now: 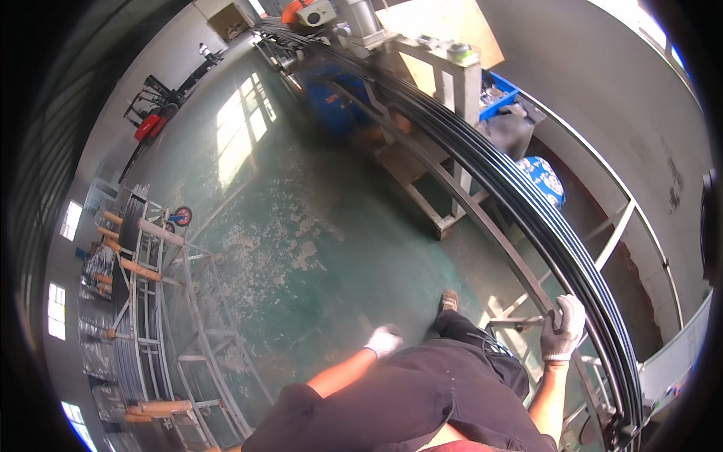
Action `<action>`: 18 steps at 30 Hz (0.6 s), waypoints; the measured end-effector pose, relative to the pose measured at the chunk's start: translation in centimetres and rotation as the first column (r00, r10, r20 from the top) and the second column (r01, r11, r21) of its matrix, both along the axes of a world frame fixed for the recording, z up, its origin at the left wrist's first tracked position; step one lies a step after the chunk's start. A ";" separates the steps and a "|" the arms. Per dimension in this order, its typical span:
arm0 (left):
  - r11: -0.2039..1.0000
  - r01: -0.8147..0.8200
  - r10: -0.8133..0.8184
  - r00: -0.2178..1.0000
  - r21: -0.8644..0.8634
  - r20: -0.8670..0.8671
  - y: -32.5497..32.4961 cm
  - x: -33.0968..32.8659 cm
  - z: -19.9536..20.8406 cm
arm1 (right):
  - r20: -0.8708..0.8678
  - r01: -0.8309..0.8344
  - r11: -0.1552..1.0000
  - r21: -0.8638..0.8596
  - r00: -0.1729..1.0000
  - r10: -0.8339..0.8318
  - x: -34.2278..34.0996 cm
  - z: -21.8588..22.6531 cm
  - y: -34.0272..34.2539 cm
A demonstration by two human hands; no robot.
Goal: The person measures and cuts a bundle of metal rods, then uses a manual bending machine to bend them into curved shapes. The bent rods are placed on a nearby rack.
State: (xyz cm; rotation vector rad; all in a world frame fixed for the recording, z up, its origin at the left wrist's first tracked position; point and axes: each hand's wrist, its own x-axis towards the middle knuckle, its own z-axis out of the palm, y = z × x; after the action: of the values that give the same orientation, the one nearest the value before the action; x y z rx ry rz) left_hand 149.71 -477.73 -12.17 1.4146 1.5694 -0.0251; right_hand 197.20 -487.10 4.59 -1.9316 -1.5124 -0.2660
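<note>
Long black strips [493, 154] lie side by side in a bundle on a metal rack, curving from the far middle to the near right. At the near end of the bundle, my right hand [563, 328], in a whitish glove, is closed with its fingers curled beside the rack's metal rail [512, 260] and the nearest strip. Its palm side is hidden, so what it grips cannot be made out. Also gloved, my left hand [385, 340] hangs over the green floor [339, 264], away from the rack. Motion blurs its fingers.
A white-framed rack [162, 301] with orange-brown rollers stands left. Far left is a red forklift-like vehicle [151, 124]. Beyond the strips are a blue tray [497, 94] of small parts and a blue floral cloth item [541, 181]. A blurred blue object [331, 98] is under the far rack.
</note>
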 end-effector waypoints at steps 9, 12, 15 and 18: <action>0.962 0.062 -0.064 0.998 0.266 -0.003 18.0 -1.0 6.8 | -0.196 -0.427 0.904 0.031 0.884 0.424 -7.6 1.4 30.2; 0.844 -0.439 0.435 0.896 0.309 0.085 23.3 -4.8 6.1 | -0.152 -0.596 0.798 0.090 0.784 0.602 -12.2 3.3 39.1; 0.809 -0.504 0.527 0.850 0.303 0.007 22.8 -10.5 -0.8 | -0.191 -0.693 0.717 0.079 0.695 0.693 -18.7 5.1 46.5; 0.945 -0.300 0.317 0.938 0.131 -0.139 23.7 -14.2 -5.9 | -0.057 -0.755 0.646 0.110 0.644 0.763 -24.0 4.8 55.3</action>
State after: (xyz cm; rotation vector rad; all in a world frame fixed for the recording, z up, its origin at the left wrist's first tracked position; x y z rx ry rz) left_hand 135.48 -454.02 -18.08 1.2559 1.9371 0.1411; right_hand 173.20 -431.80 9.41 -1.0613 -2.0589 0.1538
